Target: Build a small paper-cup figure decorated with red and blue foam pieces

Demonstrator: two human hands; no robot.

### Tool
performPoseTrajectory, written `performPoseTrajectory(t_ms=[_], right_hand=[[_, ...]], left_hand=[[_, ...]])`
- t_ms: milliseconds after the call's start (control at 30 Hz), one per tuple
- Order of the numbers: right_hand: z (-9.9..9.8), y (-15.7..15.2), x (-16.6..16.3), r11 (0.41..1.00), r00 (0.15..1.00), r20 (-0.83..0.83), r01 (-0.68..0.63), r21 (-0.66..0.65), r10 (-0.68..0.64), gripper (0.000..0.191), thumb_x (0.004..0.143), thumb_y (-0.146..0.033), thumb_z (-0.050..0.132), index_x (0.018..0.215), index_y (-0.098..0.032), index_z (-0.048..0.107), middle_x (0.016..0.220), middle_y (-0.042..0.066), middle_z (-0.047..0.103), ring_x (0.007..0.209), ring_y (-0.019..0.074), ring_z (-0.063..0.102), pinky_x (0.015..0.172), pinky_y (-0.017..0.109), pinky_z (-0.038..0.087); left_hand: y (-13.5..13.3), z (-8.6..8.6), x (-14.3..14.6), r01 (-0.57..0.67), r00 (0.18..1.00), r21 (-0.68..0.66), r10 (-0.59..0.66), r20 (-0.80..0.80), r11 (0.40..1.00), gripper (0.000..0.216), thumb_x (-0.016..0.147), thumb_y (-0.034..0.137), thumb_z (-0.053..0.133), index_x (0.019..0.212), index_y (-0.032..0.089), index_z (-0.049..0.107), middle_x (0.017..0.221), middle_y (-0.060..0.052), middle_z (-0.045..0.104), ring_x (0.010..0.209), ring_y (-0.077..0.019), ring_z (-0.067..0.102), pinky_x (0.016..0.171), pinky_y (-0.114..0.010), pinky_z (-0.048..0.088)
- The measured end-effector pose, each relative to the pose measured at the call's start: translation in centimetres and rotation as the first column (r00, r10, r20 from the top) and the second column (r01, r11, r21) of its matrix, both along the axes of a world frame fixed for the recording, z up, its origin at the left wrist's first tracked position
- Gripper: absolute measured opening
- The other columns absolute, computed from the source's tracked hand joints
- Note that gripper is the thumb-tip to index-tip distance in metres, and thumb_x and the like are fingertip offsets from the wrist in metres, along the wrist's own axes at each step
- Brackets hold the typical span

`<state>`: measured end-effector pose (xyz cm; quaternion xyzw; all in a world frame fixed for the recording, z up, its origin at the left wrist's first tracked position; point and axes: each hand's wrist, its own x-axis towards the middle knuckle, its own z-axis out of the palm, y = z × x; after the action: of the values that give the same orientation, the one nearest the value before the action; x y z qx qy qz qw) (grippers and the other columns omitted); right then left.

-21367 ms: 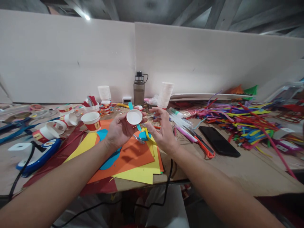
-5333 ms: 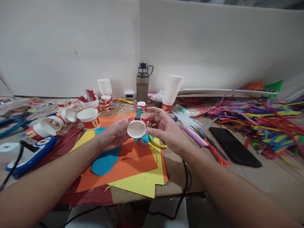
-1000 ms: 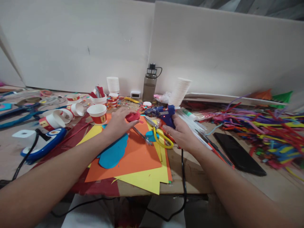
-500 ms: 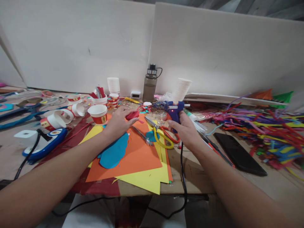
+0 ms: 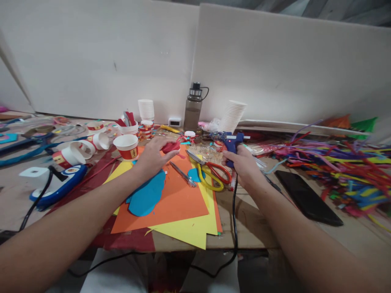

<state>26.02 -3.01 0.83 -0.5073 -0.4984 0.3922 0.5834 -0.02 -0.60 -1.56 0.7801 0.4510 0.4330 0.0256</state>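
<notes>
My right hand (image 5: 243,162) is wrapped round the grip of a blue hot glue gun (image 5: 233,142). The gun's nozzle points left, a white glue stick pokes out at its back, and a black cord hangs from the handle. Between thumb and fingers of my left hand (image 5: 155,156) is a red piece (image 5: 171,147), perhaps of paper, partly covered by the fingers. Under that arm lies a blue cut-out (image 5: 146,197) on an orange sheet (image 5: 180,203). Tweezers (image 5: 183,174) and scissors with yellow handles (image 5: 210,182) rest between my hands, beside a red-handled pair (image 5: 224,173).
Left stand a paper cup (image 5: 126,147) and several tipped cups. A water bottle (image 5: 193,110) and stacked white cups (image 5: 233,116) are at the back by the white panel. On the right lie a black phone (image 5: 308,197) and a heap of coloured pipe cleaners (image 5: 345,167).
My right hand has shifted a little right with the glue gun, drawing its nozzle away from the red piece. My left hand stays nearly in place, its fingers slightly lower over the red piece.
</notes>
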Motion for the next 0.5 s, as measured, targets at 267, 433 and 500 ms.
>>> performPoseTrajectory(t_ms=[267,433,500], right_hand=[[-0.13,-0.04,-0.02,0.999,1.000,0.001,-0.027,0.024,0.027,0.021,0.062,-0.024,0.065,0.077,-0.021,0.050,0.064,-0.006,0.054,0.053,0.0082,0.045,0.051,0.023,0.036],[-0.30,-0.09,0.01,0.999,0.999,0.008,-0.035,0.028,0.035,0.023,0.064,-0.025,0.065,0.078,-0.021,0.048,0.062,-0.007,0.053,0.053,0.0087,0.046,0.053,0.024,0.037],[-0.30,-0.22,-0.03,0.999,0.999,0.025,-0.025,0.025,0.024,0.023,0.065,-0.025,0.065,0.079,-0.021,0.048,0.060,-0.007,0.052,0.053,0.0091,0.047,0.053,0.024,0.038]], left_hand=[[0.51,-0.42,-0.30,0.032,0.999,0.052,-0.033,0.011,0.998,0.036,0.084,0.039,0.066,0.115,0.023,0.061,0.118,-0.007,0.065,0.112,-0.0224,0.057,0.098,-0.039,0.046],[0.30,-0.32,-0.37,0.044,0.997,0.063,-0.040,-0.073,0.997,0.033,0.085,0.042,0.064,0.109,0.021,0.062,0.114,-0.008,0.065,0.112,-0.0238,0.055,0.099,-0.041,0.043],[0.10,-0.18,-0.29,0.050,0.997,0.054,-0.046,-0.066,0.997,0.034,0.085,0.043,0.063,0.112,0.022,0.061,0.116,-0.008,0.064,0.113,-0.0238,0.055,0.100,-0.041,0.043]])
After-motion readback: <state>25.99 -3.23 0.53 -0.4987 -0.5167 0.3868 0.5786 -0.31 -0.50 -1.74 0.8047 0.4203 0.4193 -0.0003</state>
